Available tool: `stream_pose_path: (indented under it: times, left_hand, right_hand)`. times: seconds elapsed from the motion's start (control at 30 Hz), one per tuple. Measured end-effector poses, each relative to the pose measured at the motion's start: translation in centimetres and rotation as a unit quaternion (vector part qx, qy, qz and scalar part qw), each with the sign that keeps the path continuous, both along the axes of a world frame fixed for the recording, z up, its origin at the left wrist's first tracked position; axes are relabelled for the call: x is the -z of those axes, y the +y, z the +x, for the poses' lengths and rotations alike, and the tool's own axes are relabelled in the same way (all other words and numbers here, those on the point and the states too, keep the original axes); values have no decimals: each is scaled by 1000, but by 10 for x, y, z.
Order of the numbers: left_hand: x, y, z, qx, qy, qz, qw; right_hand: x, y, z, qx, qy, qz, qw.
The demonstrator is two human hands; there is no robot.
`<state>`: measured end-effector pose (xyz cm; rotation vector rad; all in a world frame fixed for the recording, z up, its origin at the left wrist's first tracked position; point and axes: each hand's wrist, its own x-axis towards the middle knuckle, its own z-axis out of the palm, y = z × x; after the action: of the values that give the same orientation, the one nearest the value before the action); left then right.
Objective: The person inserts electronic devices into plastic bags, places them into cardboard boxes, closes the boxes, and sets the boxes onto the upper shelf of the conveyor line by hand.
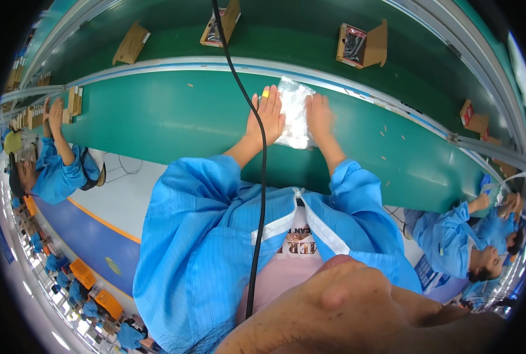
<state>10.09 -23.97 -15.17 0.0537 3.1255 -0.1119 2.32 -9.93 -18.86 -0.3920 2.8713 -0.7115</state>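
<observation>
A clear plastic bag with white contents lies on the green tabletop in front of me, glare hiding its detail. Along its left edge rests my left hand, fingers stretched out flat, with a yellow band around one finger. My right hand is at the bag's right edge, its fingers extended and slightly smeared by motion. Both palms face down, and neither hand is closed around the bag.
Beyond a pale rail, open cardboard boxes with dark items sit on a green surface. A black cable hangs across my view. Small brown bits lie on the green table. Co-workers in blue sit left and right.
</observation>
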Motion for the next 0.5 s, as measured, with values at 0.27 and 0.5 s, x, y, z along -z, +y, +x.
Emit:
stream_pose_path:
  times: [0.27,0.5]
  left_hand:
    - [-5,-2,-1,2,-39,65,997]
    - [-6,1,-2,26,22,-487,873]
  right_hand:
    - [-3,4,8,-98,66,106,987]
    - [-28,-36,51,-119,52,98,987]
